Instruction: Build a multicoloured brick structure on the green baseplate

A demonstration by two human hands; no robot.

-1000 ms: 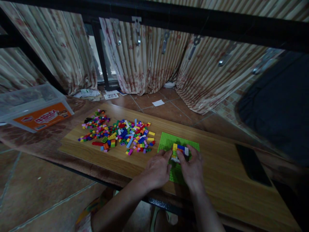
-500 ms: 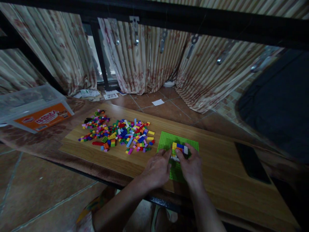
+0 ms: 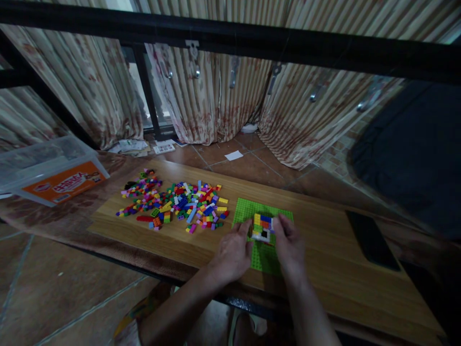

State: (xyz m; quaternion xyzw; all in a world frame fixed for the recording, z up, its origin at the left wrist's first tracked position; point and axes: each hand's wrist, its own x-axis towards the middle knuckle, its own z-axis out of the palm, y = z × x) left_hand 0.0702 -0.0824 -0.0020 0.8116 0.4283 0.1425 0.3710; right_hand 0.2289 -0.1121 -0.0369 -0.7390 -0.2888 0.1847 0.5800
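- Wooden bench [image 3: 331, 250], running beneath the green baseplate [image 3: 262, 257] and well past it on both sides.
- Loose bricks [image 3: 183, 201], many colours, spread left of the baseplate.
- Left hand [image 3: 232, 252], at the baseplate's left edge, back of the hand up, forearm slanting in; fingers extended to the build's left side, though I cannot tell whether they grip.
- Right hand [image 3: 290, 245], over the baseplate's right part, thumb and index close together at the build's right end; grip hidden.
- Brick build [image 3: 264, 226], over the baseplate's middle.
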